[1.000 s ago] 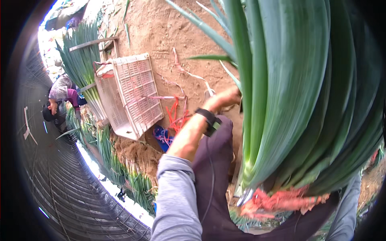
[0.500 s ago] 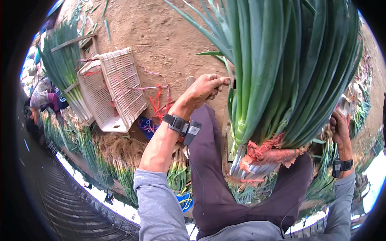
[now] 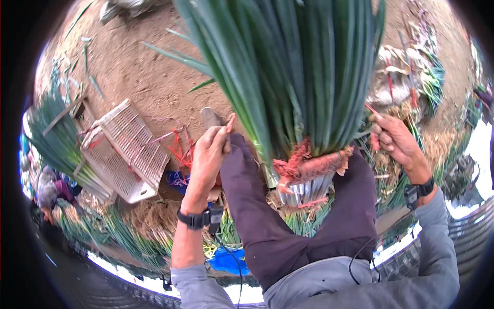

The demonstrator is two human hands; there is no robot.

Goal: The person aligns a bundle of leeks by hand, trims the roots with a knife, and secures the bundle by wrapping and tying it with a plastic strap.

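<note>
A big bundle of long green onions [image 3: 309,87] stands between my knees, leaves pointing away from me. Wide red plastic wrapping [image 3: 319,167] binds it low down, just above the white ends [image 3: 311,190]. My left hand [image 3: 210,147] is closed in a pinch to the left of the leaves; a small reddish bit shows at its fingertips, too unclear to name. To the right of the bundle, my right hand [image 3: 393,138] is closed on a red plastic strip [image 3: 370,107], whose ends stick out of the fingers. Whether the strip runs behind the leaves is hidden.
A white plastic crate [image 3: 139,193] lies at left, beside another onion bundle [image 3: 51,134] in a wooden frame. Red strips [image 3: 182,152] lie near it. More onions [image 3: 123,232] line the ground behind. Sacks and bundles [image 3: 396,77] lie at right. A person [image 3: 51,188] is at far left.
The view has shifted, and the bundle now sits further left and more upright in it. My right hand has come up, showing the red strip in its fingers. My left hand stays pinched.
</note>
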